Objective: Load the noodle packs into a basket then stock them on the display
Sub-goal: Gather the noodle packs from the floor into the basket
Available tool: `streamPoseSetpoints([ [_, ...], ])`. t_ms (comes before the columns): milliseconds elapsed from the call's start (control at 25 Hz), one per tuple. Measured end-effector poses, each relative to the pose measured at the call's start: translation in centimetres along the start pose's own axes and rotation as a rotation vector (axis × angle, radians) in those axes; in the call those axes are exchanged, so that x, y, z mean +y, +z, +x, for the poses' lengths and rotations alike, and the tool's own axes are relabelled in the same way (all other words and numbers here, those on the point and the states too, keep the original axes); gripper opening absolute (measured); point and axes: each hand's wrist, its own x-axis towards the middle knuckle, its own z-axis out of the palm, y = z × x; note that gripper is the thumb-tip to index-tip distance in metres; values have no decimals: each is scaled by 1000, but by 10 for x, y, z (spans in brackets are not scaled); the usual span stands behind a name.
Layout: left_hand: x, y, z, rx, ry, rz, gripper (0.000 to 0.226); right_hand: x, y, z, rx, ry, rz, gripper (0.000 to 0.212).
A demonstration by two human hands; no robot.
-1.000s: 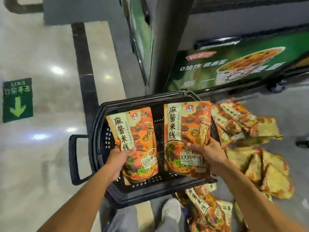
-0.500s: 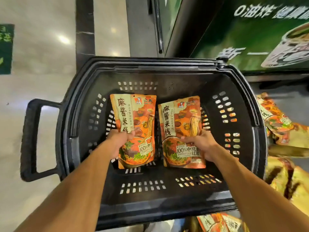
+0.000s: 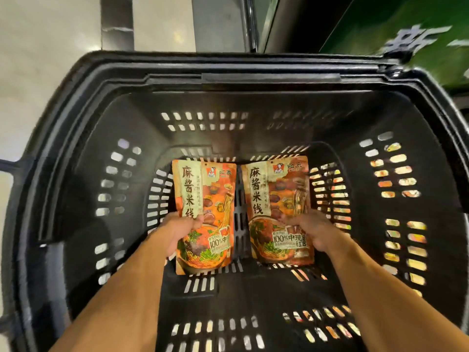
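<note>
A black plastic basket [image 3: 253, 80] with slotted walls fills the view. Both of my arms reach deep into it. My left hand [image 3: 177, 232] grips the left edge of an orange noodle pack [image 3: 208, 196] with my thumb across its front. My right hand [image 3: 314, 229] grips the right edge of a second orange noodle pack [image 3: 276, 196] in the same way. The two packs lie side by side, face up, low against the basket's floor, with a narrow gap between them.
More orange and yellow packs [image 3: 396, 171] show through the slots in the basket's right wall. A green display panel [image 3: 406, 29] stands behind the basket at the upper right. Pale shiny floor [image 3: 38, 47] lies to the left.
Both hands have carried the two packs from above the basket down to its floor. The camera has come much closer, so the basket now fills the frame.
</note>
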Motion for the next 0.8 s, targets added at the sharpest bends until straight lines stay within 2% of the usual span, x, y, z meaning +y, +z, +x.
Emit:
streamPoseSetpoints([
  [80, 0, 6, 3, -10, 4, -6, 35, -6, 5, -8, 89, 4, 2, 37],
  [120, 0, 11, 5, 53, 23, -18, 34, -6, 5, -6, 123, -7, -5, 31],
  [240, 1, 25, 8, 310, 51, 44, 49, -8, 9, -5, 107, -42, -31, 37],
  [280, -1, 28, 10, 313, 48, 33, 46, -5, 7, -2, 60, -31, -11, 40],
  [360, -7, 30, 15, 196, 27, -60, 28, 1, 3, 6, -39, -19, -2, 43],
  [440, -11, 28, 21, 146, 29, -84, 23, 9, 1, 18, -16, -18, -7, 35],
  [520, -15, 30, 26, 197, 59, -25, 31, 9, 4, 24, 82, -37, -52, 30],
  [680, -5, 32, 7, 353, 124, 182, 60, 1, 14, 13, 162, -3, -151, 56],
  [800, 15, 23, -18, 358, 164, 270, 71, -9, 9, -10, 161, 0, -293, 48],
])
